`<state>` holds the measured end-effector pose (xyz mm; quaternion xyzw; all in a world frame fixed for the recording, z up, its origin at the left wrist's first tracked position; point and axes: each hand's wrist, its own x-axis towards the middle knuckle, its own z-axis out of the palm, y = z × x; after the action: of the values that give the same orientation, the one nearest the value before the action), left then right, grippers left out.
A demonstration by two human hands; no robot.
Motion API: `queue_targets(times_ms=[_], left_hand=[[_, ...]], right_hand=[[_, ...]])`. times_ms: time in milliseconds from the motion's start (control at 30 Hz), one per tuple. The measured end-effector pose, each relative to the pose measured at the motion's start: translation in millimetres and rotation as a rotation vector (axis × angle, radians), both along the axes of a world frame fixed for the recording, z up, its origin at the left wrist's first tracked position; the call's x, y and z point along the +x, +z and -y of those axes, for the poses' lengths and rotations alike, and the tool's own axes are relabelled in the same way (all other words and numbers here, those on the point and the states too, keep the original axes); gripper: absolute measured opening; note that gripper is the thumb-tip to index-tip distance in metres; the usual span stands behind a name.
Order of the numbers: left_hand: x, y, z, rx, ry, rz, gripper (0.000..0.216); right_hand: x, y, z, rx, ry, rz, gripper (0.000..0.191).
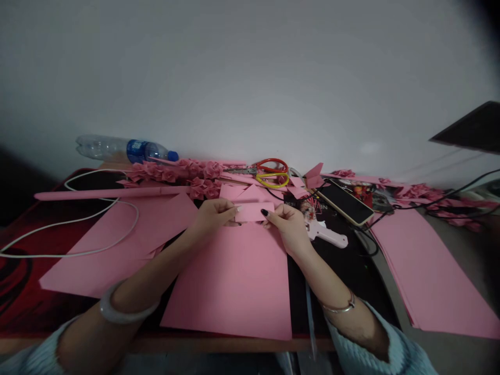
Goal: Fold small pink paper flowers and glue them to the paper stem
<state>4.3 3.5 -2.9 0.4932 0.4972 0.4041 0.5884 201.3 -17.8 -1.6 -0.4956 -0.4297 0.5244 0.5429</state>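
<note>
Between my two hands is a small pink paper strip [254, 212], held flat by its ends. My left hand [216, 214] pinches its left end, thumb on top and fingers beneath. At the right end my right hand [288, 224] pinches it the same way, a dark-nailed thumb on its face. Below lies a large pink paper sheet [234, 284] on the dark mat. Just right of my right hand rests a white glue gun [328, 235]. Scissors [269, 173] with one red and one yellow handle lie beyond my hands.
Pink paper flowers [203, 172] line the wall, near a plastic bottle [113, 149] on its side. A rolled pink paper tube [113, 193] and white cable [70, 255] lie left. Right are a phone [347, 203], black cables and a pink paper stack [433, 271].
</note>
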Motion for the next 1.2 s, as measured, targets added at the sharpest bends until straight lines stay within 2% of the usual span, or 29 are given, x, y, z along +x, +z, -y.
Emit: queue_targets(times_ms=[167,300,400,600,767,1200], left_hand=[[0.2,-4.4,-0.9,0.046,0.016,0.007,0.023],[0.8,-5.8,-0.6,0.115,0.051,-0.024,0.026],[0.5,-4.3,-0.4,0.095,0.065,0.023,0.025],[0.3,0.4,1.4,-0.012,-0.067,0.127,0.044],[0.8,0.1,2.6,0.003,-0.124,0.075,0.024],[0.8,-4.0,2.3,0.047,-0.177,0.022,0.027]], right_hand=[[-1.6,1.0,0.8,0.004,-0.01,-0.016,0.027],[-1.6,1.9,-0.2,0.01,-0.015,-0.095,0.037],[-0.1,1.8,-0.9,0.018,0.017,-0.102,0.038],[0.3,1.5,1.2,0.005,0.128,-0.049,0.028],[-0.3,0.7,2.2,-0.001,0.199,0.001,0.03],[-1.4,0.1,3.8,-0.037,0.226,0.014,0.018]])
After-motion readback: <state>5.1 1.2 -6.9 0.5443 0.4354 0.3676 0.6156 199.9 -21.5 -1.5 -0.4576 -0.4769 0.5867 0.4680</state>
